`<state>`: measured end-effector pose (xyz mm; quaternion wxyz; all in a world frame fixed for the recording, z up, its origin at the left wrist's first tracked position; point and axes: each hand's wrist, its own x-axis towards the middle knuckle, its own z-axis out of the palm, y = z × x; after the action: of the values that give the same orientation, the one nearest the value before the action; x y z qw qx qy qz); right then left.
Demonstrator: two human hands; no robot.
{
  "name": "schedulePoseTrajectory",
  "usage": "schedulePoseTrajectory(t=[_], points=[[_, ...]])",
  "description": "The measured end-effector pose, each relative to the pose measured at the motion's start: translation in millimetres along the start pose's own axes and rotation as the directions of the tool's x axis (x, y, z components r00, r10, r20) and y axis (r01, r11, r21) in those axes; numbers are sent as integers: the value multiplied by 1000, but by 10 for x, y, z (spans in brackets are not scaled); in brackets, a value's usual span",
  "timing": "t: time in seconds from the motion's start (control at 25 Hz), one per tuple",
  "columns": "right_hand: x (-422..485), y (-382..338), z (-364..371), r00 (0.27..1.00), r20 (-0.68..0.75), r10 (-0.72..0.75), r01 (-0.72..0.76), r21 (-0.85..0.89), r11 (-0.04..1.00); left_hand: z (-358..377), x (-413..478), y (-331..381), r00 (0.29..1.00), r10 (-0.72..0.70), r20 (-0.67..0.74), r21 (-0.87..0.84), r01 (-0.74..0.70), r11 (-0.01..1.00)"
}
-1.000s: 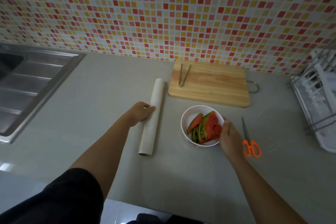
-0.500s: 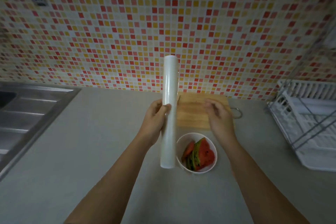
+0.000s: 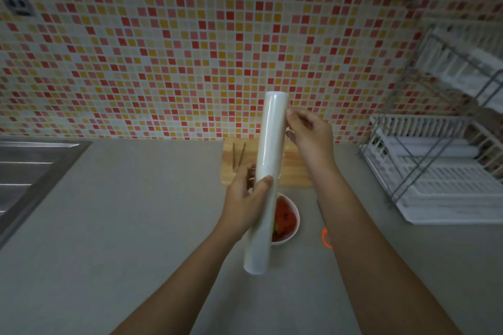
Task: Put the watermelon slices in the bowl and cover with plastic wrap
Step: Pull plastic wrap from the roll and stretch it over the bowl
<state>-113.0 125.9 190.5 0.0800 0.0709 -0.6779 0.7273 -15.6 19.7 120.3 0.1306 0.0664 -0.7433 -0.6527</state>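
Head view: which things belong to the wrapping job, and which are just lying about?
In use: wrap roll, held by left hand, right hand pinching its film; bowl; watermelon.
Lying about: board, tongs, scissors, sink, dish rack.

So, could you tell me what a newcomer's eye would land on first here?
The white roll of plastic wrap stands upright at the centre: the left hand grips its lower half and the right hand pinches at its edge near the top. Behind it, the red, yellow and pink mosaic wall fills the upper view. The white bowl of watermelon slices peeks out just right of the roll.
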Motion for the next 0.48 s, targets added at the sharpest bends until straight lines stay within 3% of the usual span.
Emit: schedulePoseTrajectory(t=[0.24,0.48], points=[[-117,-306,-92,1000,19,24,-27,158,987,122,-160,284,1000,10,22,17,-10,1000],[-179,-622,-210,996,50,-69,60,166,984,248,-228,496,999,49,-2,-86,-49,995]])
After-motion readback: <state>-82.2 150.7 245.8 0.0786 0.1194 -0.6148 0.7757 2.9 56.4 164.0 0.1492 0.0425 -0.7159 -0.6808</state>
